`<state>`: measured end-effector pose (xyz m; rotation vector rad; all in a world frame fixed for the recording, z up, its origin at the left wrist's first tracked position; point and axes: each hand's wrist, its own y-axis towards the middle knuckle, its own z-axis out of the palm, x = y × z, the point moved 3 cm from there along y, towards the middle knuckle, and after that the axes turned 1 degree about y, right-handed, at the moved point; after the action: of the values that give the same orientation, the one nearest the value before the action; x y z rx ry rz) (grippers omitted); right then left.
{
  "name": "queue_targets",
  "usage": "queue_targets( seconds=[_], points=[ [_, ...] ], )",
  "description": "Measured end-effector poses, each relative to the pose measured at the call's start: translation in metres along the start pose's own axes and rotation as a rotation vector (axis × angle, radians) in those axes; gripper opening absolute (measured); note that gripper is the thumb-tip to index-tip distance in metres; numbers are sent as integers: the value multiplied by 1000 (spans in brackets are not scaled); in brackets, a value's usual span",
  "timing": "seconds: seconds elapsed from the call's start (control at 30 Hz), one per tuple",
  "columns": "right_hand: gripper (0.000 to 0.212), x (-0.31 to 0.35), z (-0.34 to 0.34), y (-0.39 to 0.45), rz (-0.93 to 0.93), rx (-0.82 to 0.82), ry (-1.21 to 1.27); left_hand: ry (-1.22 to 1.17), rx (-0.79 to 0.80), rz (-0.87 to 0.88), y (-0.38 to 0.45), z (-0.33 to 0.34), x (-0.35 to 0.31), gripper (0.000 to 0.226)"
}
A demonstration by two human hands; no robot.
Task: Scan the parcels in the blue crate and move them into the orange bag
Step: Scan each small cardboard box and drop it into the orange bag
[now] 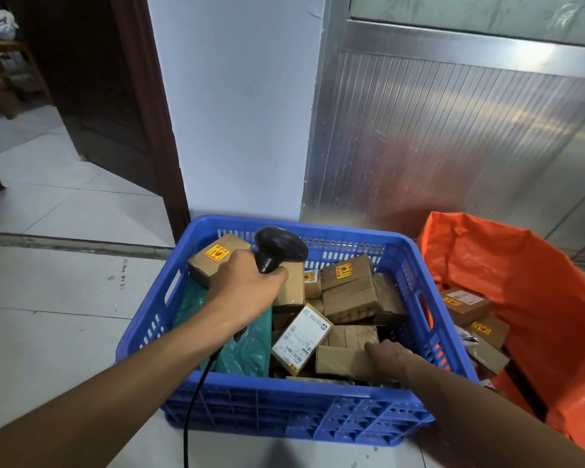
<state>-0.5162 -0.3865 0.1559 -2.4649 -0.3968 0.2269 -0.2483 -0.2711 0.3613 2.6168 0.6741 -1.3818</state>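
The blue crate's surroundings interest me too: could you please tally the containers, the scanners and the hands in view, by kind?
Containers: 2, the blue crate and the orange bag.
Scanners: 1, the black scanner, gripped by the left hand.
Hands: 2, the left one and the right hand, which rests on a brown parcel in the crate.
Total: 5.

Blue crate [318, 413] heaped with brown parcels [348, 292]; orange bag [534, 282] beside, open.

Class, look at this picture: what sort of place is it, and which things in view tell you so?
Probably a small parcel sorting spot in an ordinary room: a blue crate of labelled parcels on a tiled floor, a barcode scanner in the left hand, an orange bag.
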Motion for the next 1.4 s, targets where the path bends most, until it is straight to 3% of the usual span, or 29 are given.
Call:
queue_targets(
  seconds=[0.07,0.2,0.33,0.43,0.53,0.63,0.73,1.0,1.13,1.4],
  points=[
    [43,-2,-4,0,19,-9,78,13,3,-1,0,1,0,26],
    [60,-2,-9,-2,109,-24,328,20,5,-1,-1,4,0,25],
    [69,8,-16,-8,176,8,865,35,-3,8,-1,4,-2,26],
    [59,17,-20,-11,242,-41,1130,42,2,16,-3,5,-4,25],
    [37,19,-28,-16,268,-268,1096,50,-3,12,-3,5,-4,25],
    [29,20,-39,-16,200,-502,904,42,1,8,-3,4,-2,26],
    [26,20,-48,-18,169,-626,838,30,-2,8,-3,3,-2,25],
    [61,6,-67,-18,129,-698,930,40,1,11,-5,2,-4,26],
    [58,4,-80,-21,126,-706,1057,38,-2,11,-7,2,-6,27],
    [57,17,-100,-21,-72,-676,1452,49,3,30,-8,4,-6,23]
  ],
)
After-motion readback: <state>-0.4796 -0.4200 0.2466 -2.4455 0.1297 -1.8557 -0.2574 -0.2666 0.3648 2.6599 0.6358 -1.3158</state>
